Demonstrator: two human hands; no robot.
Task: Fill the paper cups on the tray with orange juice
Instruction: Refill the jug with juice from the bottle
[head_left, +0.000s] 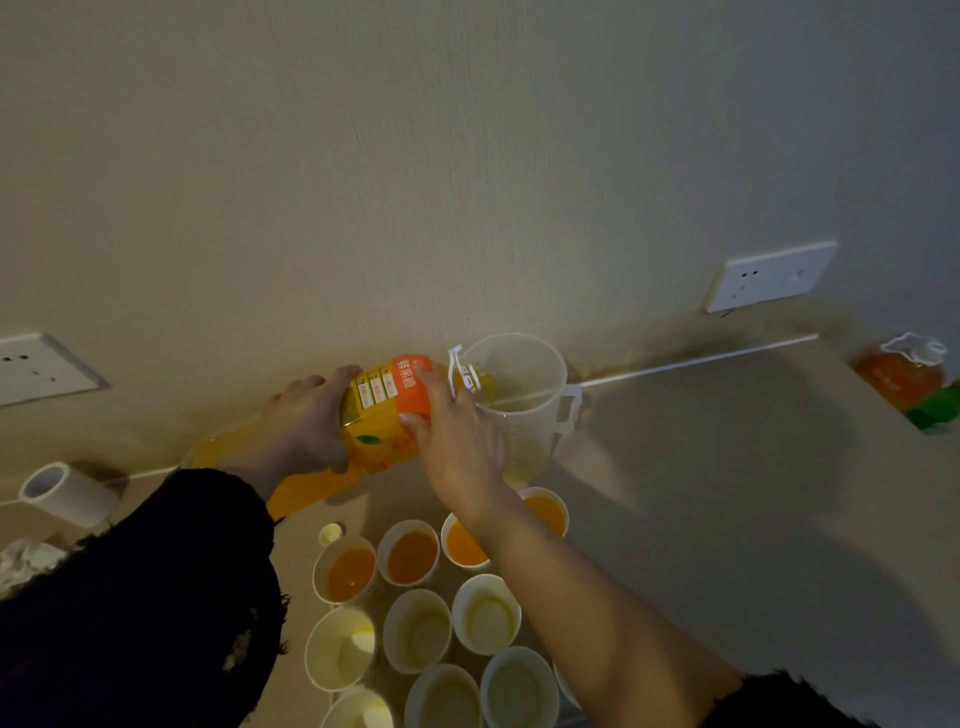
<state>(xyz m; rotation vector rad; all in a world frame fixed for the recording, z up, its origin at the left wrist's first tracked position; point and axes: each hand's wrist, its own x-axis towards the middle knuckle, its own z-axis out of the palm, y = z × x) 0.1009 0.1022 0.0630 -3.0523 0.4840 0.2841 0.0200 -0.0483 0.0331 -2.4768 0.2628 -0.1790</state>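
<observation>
A large orange juice bottle (382, 415) lies tipped on its side, its open neck inside a clear plastic measuring jug (524, 410) near the wall. My left hand (306, 421) grips the bottle's body from the left. My right hand (457, 426) grips it near the shoulder. Below, several white paper cups stand close together: the far row, such as one cup (410, 553), holds orange juice, while nearer ones like a cup (485, 613) look empty with a faint yellow film. The tray under them is not visible.
A small yellow bottle cap (331, 533) lies left of the cups. A roll of white tape (67, 493) sits at far left, crumpled plastic below it. A second juice bottle (906, 371) stands at far right. Wall sockets (769, 275) flank the table.
</observation>
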